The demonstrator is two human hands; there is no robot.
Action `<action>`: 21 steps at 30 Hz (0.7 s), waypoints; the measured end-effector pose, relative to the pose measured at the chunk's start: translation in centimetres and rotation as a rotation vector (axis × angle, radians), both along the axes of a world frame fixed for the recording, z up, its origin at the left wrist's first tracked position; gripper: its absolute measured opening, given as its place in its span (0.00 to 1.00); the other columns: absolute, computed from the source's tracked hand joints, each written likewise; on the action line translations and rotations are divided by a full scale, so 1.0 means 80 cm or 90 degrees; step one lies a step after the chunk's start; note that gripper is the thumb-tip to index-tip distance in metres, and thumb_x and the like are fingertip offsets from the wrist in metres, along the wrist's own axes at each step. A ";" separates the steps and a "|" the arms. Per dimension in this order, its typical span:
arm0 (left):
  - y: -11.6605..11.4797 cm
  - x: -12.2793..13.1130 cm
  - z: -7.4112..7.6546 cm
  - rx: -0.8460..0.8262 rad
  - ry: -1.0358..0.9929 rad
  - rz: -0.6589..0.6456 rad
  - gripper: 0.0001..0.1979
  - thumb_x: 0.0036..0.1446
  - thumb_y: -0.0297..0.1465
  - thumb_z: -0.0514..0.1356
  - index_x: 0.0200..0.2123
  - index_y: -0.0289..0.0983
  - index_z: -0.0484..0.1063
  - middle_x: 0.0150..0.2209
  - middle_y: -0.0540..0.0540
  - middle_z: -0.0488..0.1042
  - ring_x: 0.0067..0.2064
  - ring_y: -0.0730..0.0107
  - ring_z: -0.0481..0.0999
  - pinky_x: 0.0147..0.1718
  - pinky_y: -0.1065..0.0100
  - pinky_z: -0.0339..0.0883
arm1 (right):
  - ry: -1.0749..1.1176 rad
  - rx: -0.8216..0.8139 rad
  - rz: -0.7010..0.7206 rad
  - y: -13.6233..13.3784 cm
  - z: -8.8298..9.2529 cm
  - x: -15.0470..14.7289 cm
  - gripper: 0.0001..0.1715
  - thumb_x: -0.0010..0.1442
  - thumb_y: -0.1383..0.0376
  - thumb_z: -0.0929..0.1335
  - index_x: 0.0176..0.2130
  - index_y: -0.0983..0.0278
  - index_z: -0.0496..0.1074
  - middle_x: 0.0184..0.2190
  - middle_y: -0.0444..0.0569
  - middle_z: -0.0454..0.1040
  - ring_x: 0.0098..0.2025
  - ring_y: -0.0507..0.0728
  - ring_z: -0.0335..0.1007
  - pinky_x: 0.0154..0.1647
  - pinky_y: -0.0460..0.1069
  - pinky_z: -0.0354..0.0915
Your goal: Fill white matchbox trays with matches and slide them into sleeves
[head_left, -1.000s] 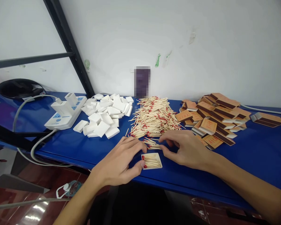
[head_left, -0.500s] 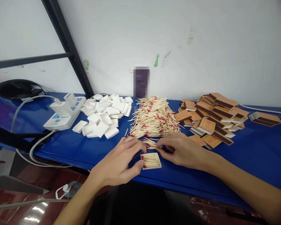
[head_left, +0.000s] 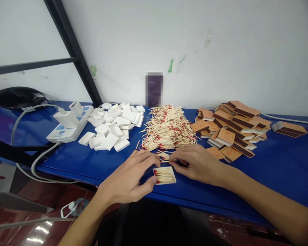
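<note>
A small white matchbox tray holding several red-tipped matches lies near the front edge of the blue table. My left hand curls round the tray's left side, thumb against its front corner. My right hand rests just right of the tray, fingers pinching a few loose matches at the foot of the big match pile.
A heap of empty white trays lies left of the matches. Orange-brown matchbox sleeves are piled at the right, one apart. A white power strip with cables sits far left, near a black metal frame.
My right hand has slid a little left along the pile's edge toward the tray, closing on the loose matches. The left hand stays on the tray.
</note>
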State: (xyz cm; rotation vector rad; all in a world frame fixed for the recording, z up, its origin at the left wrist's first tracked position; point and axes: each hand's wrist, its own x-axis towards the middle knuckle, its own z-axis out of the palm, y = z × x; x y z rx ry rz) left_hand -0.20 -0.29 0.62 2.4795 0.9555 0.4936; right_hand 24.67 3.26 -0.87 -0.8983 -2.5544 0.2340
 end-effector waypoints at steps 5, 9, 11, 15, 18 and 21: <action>0.000 -0.003 -0.001 -0.013 -0.015 -0.008 0.14 0.62 0.29 0.55 0.51 0.41 0.65 0.58 0.45 0.68 0.60 0.58 0.64 0.60 0.57 0.58 | 0.005 0.007 0.001 0.000 -0.001 -0.002 0.10 0.63 0.69 0.66 0.33 0.64 0.77 0.22 0.44 0.73 0.24 0.51 0.66 0.28 0.46 0.56; 0.000 -0.006 -0.002 -0.037 -0.043 -0.019 0.17 0.61 0.27 0.55 0.54 0.42 0.63 0.61 0.45 0.66 0.63 0.59 0.64 0.61 0.58 0.58 | 0.009 0.014 -0.004 0.000 -0.003 -0.004 0.10 0.62 0.69 0.66 0.33 0.63 0.77 0.22 0.44 0.73 0.23 0.51 0.66 0.28 0.46 0.57; 0.001 -0.008 -0.002 -0.051 -0.062 -0.038 0.19 0.60 0.27 0.55 0.55 0.42 0.62 0.62 0.45 0.65 0.63 0.60 0.63 0.62 0.59 0.58 | 0.017 0.016 0.000 0.000 -0.004 -0.005 0.10 0.62 0.69 0.66 0.32 0.63 0.77 0.21 0.44 0.74 0.23 0.51 0.66 0.28 0.46 0.57; 0.001 -0.009 -0.002 -0.056 -0.095 -0.067 0.20 0.61 0.26 0.54 0.57 0.42 0.62 0.62 0.46 0.65 0.64 0.61 0.63 0.63 0.60 0.57 | 0.038 0.015 0.010 0.001 -0.006 -0.005 0.11 0.64 0.68 0.66 0.34 0.63 0.78 0.23 0.44 0.75 0.24 0.51 0.67 0.29 0.46 0.58; 0.001 -0.008 -0.003 -0.047 -0.088 -0.051 0.19 0.62 0.27 0.54 0.56 0.42 0.62 0.60 0.45 0.67 0.62 0.60 0.65 0.62 0.59 0.58 | 0.036 0.023 0.004 0.002 -0.006 -0.003 0.10 0.65 0.66 0.66 0.36 0.63 0.78 0.22 0.44 0.74 0.24 0.51 0.66 0.28 0.46 0.57; 0.001 -0.006 -0.003 -0.032 -0.062 -0.015 0.17 0.63 0.29 0.54 0.55 0.41 0.64 0.56 0.44 0.69 0.59 0.59 0.66 0.59 0.58 0.60 | 0.027 0.021 -0.007 0.001 -0.002 -0.001 0.10 0.64 0.66 0.65 0.36 0.63 0.77 0.22 0.44 0.73 0.24 0.52 0.66 0.29 0.46 0.58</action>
